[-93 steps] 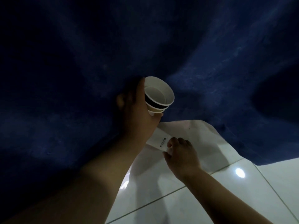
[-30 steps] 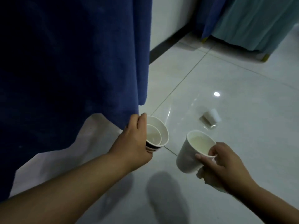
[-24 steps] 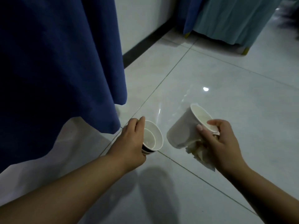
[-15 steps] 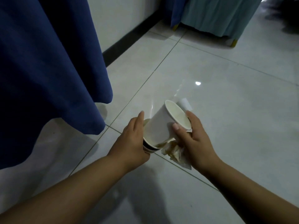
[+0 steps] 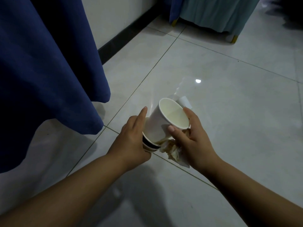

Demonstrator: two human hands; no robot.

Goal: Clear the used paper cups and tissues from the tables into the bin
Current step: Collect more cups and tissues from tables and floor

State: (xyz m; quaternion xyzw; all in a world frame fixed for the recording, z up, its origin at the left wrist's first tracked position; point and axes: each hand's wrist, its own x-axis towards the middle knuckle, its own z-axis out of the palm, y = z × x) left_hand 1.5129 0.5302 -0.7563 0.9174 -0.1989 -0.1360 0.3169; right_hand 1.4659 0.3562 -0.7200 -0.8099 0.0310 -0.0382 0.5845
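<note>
1 blue cloth point(image 5: 49, 66) beside the left hand point(image 5: 132, 138); teal cloth point(image 5: 214, 12) beyond.

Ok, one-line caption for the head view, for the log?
Right hand, also holding a crumpled tissue, nests a white paper cup into the striped cups in the left hand.

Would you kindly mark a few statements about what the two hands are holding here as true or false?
1. The right hand holds a white cup together with a crumpled tissue. True.
2. The left hand is empty. False: it grips a striped cup stack.
3. The white cup's base sits in the striped cup stack's mouth. True.
4. A bin stands on the floor beside the hands. False: no bin is in view.
5. The blue cloth hangs on the person's right. False: it hangs on the left.
</note>
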